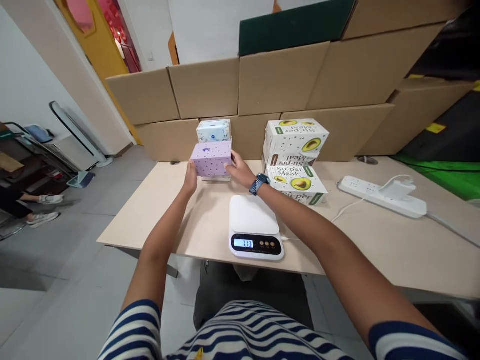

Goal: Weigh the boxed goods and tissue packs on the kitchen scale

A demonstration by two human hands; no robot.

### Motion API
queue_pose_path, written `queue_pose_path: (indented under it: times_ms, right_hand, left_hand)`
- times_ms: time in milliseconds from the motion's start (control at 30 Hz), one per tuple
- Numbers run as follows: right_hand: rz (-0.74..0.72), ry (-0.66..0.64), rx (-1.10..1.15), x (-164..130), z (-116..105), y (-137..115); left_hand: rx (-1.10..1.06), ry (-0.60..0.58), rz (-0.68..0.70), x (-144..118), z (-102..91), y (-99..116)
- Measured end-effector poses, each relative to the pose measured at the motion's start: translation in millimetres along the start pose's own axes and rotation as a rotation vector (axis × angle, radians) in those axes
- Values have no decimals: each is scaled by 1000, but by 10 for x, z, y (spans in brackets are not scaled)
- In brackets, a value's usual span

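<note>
Between both hands is a purple box [211, 161] with small dark dots, raised a little above the table in front of a pale blue printed pack [214, 131]. My left hand [190, 177] presses on its left side. My right hand [239, 169], below a dark wristwatch, grips the right side with the thumb on the front face. A white digital scale [254, 216] lies nearer to me, its platform bare and its display reading about 713. To the right, white boxes with avocado prints [298, 179] stand stacked, close to my right forearm.
A white power strip [382, 196] with a plugged-in adapter and cables lies on the right of the wooden table [150, 210]. Cardboard boxes [204, 92] form a wall along the back. Another person's shoes [43, 218] show on the floor at left.
</note>
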State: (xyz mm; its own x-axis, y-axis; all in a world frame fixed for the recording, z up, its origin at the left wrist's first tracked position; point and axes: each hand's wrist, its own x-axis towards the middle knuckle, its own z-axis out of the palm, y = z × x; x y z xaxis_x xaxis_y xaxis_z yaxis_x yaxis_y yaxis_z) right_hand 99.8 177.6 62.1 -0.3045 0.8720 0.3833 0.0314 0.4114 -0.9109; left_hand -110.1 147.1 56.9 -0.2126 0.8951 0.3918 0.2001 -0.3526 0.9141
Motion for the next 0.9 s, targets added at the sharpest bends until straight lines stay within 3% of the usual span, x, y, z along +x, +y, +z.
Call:
queue_pose_path:
  times_ms: [167,367,500,633,733,800,833,900]
  right_hand:
    - [35,-22,-69,116,-10,189]
    - [58,-113,-147,161,-131,228]
    - [21,-105,-206,-106,-315,191]
    - [-47,-64,-247,-647,-639,79]
    - [-186,38,-359,-1067,-1031,12]
    - [-297,179,-488,-1281,-1351,13]
    - [-323,275,-547,-1359,-1515,32]
    - [-278,511,-611,-1457,-1815,104]
  left_hand:
    - [74,27,-35,114,34,-215]
    - [126,56,-19,279,44,-220]
    - [189,168,-2,262,81,-194]
    - [237,186,51,241,113,-98]
    - [300,218,153,115,162,45]
    - [328,185,246,-100,284,154]
    - [316,119,276,-241,391,205]
    - [222,-121,251,-531,705,299]
